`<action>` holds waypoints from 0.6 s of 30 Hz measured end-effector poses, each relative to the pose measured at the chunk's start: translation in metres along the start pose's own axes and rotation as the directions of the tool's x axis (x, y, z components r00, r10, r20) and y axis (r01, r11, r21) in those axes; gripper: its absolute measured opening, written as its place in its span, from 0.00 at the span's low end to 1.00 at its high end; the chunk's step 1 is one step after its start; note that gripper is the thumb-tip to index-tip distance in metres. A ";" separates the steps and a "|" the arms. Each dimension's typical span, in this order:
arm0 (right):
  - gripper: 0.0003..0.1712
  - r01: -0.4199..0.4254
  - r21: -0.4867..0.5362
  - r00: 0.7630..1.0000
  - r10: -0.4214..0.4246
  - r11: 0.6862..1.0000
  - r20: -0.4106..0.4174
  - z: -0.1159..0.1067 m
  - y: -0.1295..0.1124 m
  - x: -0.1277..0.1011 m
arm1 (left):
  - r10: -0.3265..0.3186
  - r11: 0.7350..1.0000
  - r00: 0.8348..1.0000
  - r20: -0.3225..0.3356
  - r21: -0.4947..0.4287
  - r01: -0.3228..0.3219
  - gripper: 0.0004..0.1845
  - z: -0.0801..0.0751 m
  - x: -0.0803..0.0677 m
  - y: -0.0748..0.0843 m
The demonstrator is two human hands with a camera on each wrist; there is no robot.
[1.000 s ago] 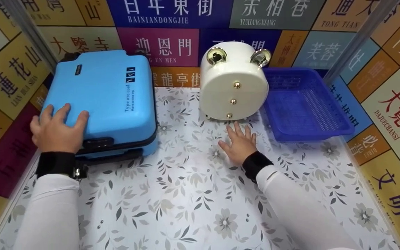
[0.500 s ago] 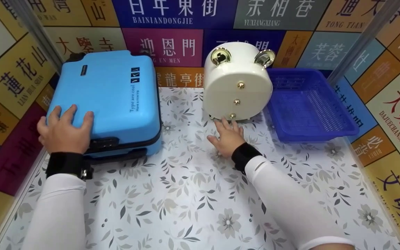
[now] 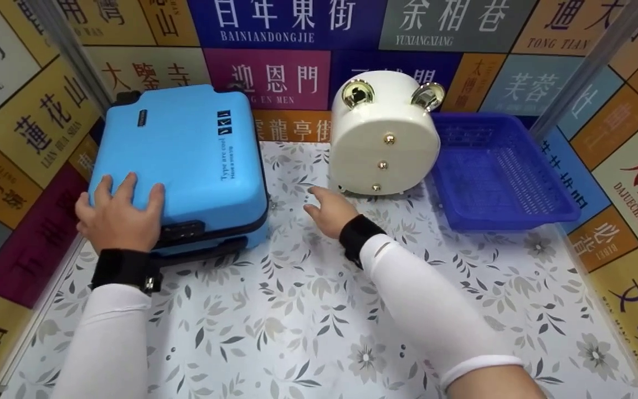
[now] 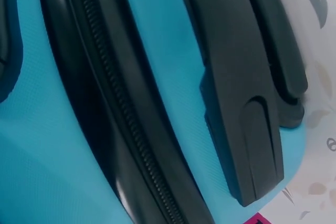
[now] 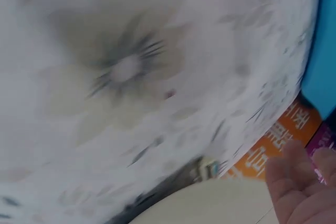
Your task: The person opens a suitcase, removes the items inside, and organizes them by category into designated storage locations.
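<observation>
suitcase [image 3: 186, 149] lies far left, its zip [image 4: 131, 124] closed where visible, neither opened nor lifted; the left hand [image 3: 122, 221] rests on it, fingers spread. the right hand [image 3: 334, 211], fingers relaxed, holds nothing, near the white case [image 3: 363, 160]; that and the blue basket [image 3: 510, 217] at right look unhandled.

Head view looks down; close left-wrist view shares the suitcase [image 3: 186, 149].
</observation>
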State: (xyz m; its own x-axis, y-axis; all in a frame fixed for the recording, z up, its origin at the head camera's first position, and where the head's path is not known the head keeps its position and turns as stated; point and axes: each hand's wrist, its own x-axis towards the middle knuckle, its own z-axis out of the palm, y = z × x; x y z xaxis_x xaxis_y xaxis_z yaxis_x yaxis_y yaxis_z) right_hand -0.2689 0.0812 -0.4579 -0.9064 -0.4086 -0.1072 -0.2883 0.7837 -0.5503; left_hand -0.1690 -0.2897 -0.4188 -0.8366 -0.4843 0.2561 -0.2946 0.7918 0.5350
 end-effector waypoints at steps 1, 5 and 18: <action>0.32 0.013 0.012 1.000 -0.013 1.000 0.006 0.002 -0.006 0.005 | -0.001 1.000 1.000 -0.001 0.003 0.001 0.42 0.001 -0.001 0.001; 0.25 0.032 0.031 0.999 -0.032 0.999 0.010 0.015 -0.027 0.022 | -0.001 1.000 1.000 0.005 0.014 0.001 0.42 0.005 -0.004 0.005; 0.16 0.059 0.106 0.997 -0.054 0.993 -0.049 0.046 -0.042 0.049 | -0.002 0.999 1.000 -0.008 0.037 0.002 0.42 0.002 -0.006 0.004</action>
State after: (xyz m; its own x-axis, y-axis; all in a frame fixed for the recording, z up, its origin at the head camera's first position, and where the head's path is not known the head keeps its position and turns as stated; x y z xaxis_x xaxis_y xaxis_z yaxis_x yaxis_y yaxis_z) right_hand -0.2866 0.0071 -0.4782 -0.9035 -0.4270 -0.0370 -0.3066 0.7044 -0.6402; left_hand -0.1660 -0.2830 -0.4194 -0.8324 -0.4889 0.2610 -0.3133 0.8037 0.5059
